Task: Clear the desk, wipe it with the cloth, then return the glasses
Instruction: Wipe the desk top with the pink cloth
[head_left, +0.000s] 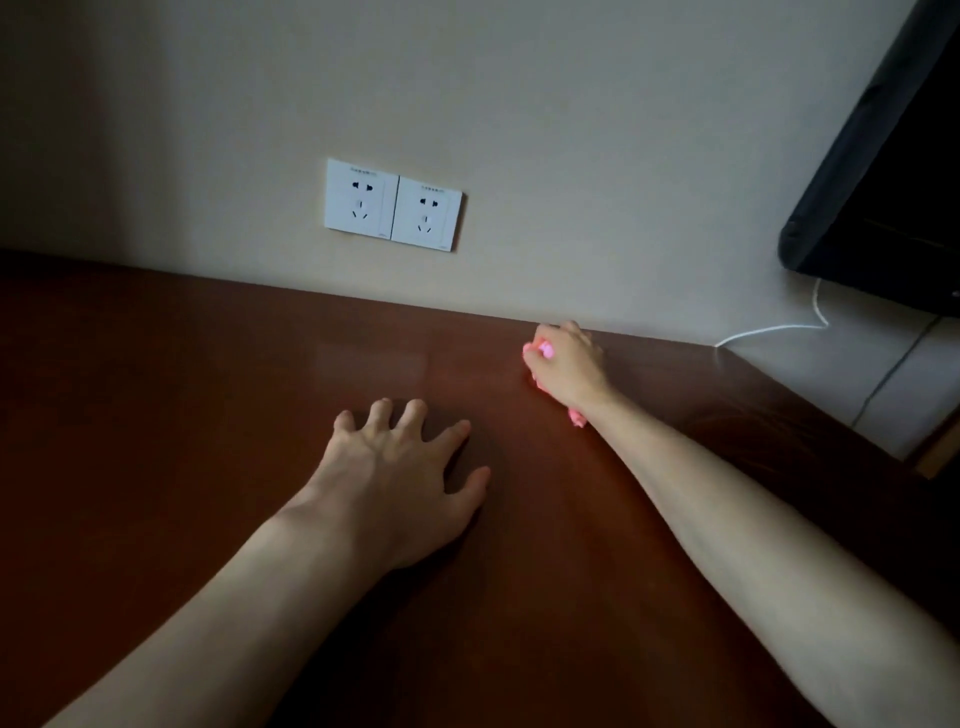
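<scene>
My right hand (566, 364) grips a pink cloth (543, 349) and presses it on the dark brown desk (208, 415) close to the back edge by the wall. Bits of the cloth show above my fingers and below my wrist (576, 417); the hand hides the remainder. My left hand (400, 467) rests on the desk in the middle, fingers spread with the tips touching the wood, holding nothing. No glasses are in view.
Two white wall sockets (392, 205) sit on the beige wall above the desk. A black screen (883, 182) hangs at the upper right, with a white cable (769, 330) running below it. The desk's right edge (831, 410) drops off beside my right arm.
</scene>
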